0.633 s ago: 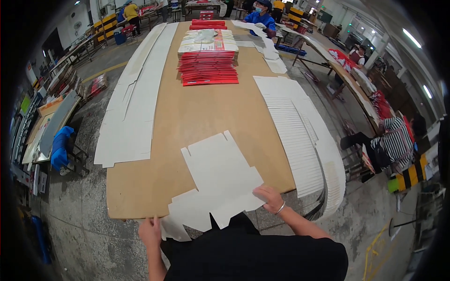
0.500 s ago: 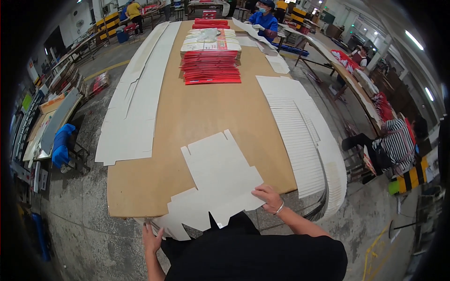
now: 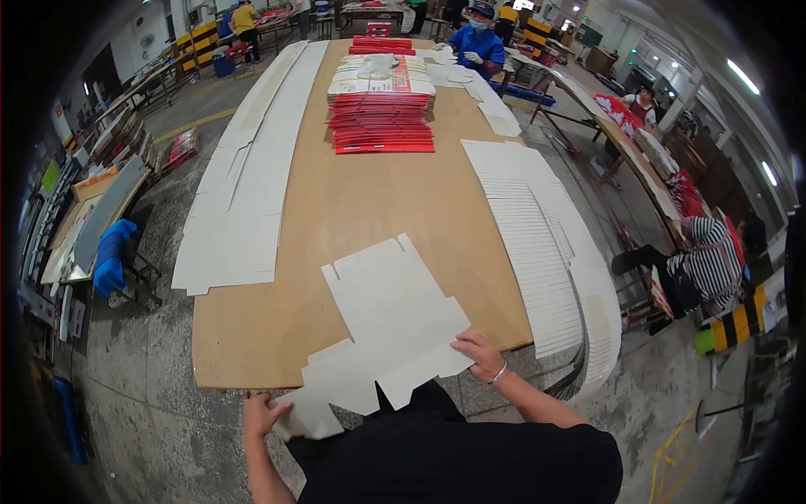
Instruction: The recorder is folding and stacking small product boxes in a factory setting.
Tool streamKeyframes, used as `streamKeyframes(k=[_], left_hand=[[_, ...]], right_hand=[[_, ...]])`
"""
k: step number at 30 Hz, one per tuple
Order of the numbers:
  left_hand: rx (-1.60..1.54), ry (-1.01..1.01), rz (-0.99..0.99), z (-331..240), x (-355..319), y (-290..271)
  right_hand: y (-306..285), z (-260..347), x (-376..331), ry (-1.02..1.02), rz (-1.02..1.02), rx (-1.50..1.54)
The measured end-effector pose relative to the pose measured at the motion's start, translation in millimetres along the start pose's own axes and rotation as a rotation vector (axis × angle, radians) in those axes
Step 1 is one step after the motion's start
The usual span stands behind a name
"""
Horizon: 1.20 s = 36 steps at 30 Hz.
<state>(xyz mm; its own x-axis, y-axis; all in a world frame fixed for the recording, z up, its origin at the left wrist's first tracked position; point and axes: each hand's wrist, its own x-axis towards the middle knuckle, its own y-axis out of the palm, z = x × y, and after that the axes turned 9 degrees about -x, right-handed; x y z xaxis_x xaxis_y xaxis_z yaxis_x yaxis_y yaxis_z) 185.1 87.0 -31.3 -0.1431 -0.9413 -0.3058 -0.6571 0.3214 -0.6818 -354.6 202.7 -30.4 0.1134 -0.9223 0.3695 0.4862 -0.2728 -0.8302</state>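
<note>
A flat white die-cut cardboard blank (image 3: 382, 319) with slots and flaps lies at the near edge of the table, its near part hanging over the edge towards my body. My right hand (image 3: 480, 356) grips the blank's right side flap, fingers on top. Beside the blank's left end, at the table's near left edge, is my left hand (image 3: 262, 412). Its thumb is spread from the fingers and points at the flap. Whether the thumb touches the flap is hard to make out.
The brown table (image 3: 378, 193) carries long white cardboard sheets (image 3: 239, 197) on the left and a fanned stack of white blanks (image 3: 537, 252) on the right. Farther back stands a pile of red folded packages (image 3: 382, 124). A co-worker in blue (image 3: 475, 44) stands at the far right.
My left hand has come up slightly and left, away from the blank's left flap, which now hangs lower. My right hand stays put. The far co-worker's hands have moved.
</note>
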Motion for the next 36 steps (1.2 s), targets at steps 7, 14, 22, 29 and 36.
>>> streamKeyframes(k=[7,14,22,29,36], left_hand=[[0.501,0.263,-0.301,-114,-23,-90],[0.474,0.537,-0.176,-131,61,-47],[0.312,0.923,0.336,-173,50,82],[-0.068,0.607,0.013,-174,56,122],[0.289,0.881,0.035,-182,29,133]], right_hand=[[5,19,10,-0.051,-0.006,-0.001],[12,35,21,-0.005,-0.005,0.016],[8,25,14,0.332,-0.076,0.069],[15,30,51,0.885,-0.083,0.331],[32,61,86,-0.119,-0.148,-0.058]])
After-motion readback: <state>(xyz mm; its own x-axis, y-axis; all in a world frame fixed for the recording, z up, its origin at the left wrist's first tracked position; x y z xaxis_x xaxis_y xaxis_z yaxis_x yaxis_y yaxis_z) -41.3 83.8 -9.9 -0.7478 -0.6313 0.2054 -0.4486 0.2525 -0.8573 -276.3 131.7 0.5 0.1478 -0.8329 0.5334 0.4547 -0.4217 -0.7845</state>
